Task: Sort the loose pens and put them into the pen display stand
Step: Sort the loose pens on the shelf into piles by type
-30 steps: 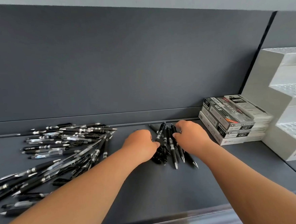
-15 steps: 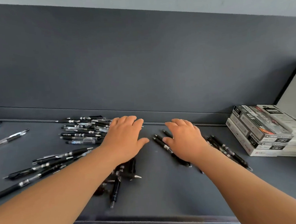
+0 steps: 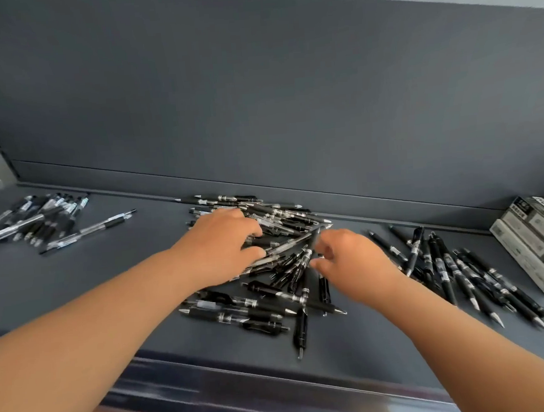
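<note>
Left grip (image 3: 222,244) flat (palm down); right grip (image 3: 348,258) pinching pen (image 3: 314,240).

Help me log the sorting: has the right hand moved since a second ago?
Yes. The right hand has shifted left, away from the stack of boxes it was working beside, and now reaches into the middle pen pile.

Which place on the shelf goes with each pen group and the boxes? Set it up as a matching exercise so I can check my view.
Things:
1. clear-barrelled pen group
2. mixed pen pile
3. black pen row
4. stacked boxes

Places:
A. far right edge of the shelf
B. centre, at the left hand and right hand
C. far left of the shelf
D. between the right hand and the boxes

Pairs: 1-C, 2-B, 3-D, 4-A
</note>
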### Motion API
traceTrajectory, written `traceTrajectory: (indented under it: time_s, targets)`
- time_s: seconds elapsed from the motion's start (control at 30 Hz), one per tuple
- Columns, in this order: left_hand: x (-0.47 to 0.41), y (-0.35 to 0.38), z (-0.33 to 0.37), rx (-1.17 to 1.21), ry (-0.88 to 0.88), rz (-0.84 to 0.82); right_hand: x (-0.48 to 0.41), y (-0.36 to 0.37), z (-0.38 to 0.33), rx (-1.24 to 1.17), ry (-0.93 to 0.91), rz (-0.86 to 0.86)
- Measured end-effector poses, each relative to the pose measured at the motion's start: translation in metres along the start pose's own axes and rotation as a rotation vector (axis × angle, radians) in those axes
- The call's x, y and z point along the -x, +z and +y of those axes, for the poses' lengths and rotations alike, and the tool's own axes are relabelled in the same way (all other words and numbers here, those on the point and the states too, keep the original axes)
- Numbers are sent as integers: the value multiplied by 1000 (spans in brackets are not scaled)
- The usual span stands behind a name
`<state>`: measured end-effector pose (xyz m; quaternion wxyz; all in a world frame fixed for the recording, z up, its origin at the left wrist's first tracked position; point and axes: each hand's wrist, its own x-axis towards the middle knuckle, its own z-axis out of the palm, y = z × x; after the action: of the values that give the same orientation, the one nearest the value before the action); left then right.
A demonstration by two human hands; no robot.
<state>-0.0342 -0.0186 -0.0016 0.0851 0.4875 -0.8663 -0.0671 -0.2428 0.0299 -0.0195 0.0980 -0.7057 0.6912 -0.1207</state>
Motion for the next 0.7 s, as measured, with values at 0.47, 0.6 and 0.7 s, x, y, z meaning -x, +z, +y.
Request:
traceTrajectory:
  time_s: [0.47,0.6,0.7]
  targets:
    - [-7,33,16,75,229,-256,2,17,2,-277,446,-72]
    - [-12,23,9,102,198,-224,1,10,3,-553,491,-26]
    - [-18,12,0,148,120,-194,-6,8,-2,-668,514,-6]
